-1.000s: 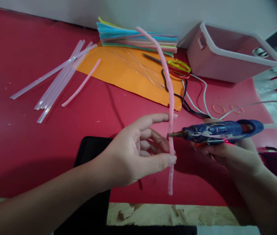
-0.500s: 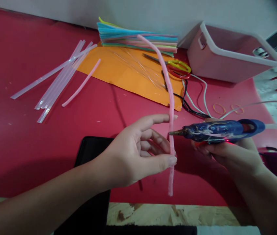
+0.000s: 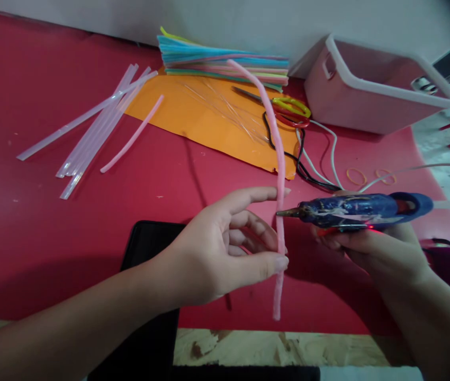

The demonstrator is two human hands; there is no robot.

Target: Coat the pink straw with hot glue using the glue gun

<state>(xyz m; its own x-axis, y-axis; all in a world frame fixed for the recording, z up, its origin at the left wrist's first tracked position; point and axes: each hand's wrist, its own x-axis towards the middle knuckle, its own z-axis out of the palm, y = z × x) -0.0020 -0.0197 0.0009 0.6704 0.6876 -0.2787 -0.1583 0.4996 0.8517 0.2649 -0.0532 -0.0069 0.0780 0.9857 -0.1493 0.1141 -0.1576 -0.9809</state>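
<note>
My left hand (image 3: 225,248) pinches a long pink pipe cleaner (image 3: 276,153) between thumb and fingers and holds it upright above the red table (image 3: 30,222). Its top bends back toward the far wall, and its lower end hangs below my thumb. My right hand (image 3: 371,251) grips a blue hot glue gun (image 3: 362,210) lying level. The gun's metal nozzle points left and touches the pipe cleaner just above my left fingers. A clear glue stick pokes out of the gun's back.
Clear glue sticks (image 3: 93,124) and a short pink piece (image 3: 132,135) lie at the far left. An orange sheet (image 3: 209,119), a stack of coloured pipe cleaners (image 3: 221,61), scissors (image 3: 284,108), cables (image 3: 316,164), rubber bands (image 3: 356,176) and a pink bin (image 3: 371,87) sit behind. A black object (image 3: 149,296) lies near me.
The pipe cleaner's top has tilted slightly to the right and lower. The glue gun has drifted a little to the right. Both hands keep their grips.
</note>
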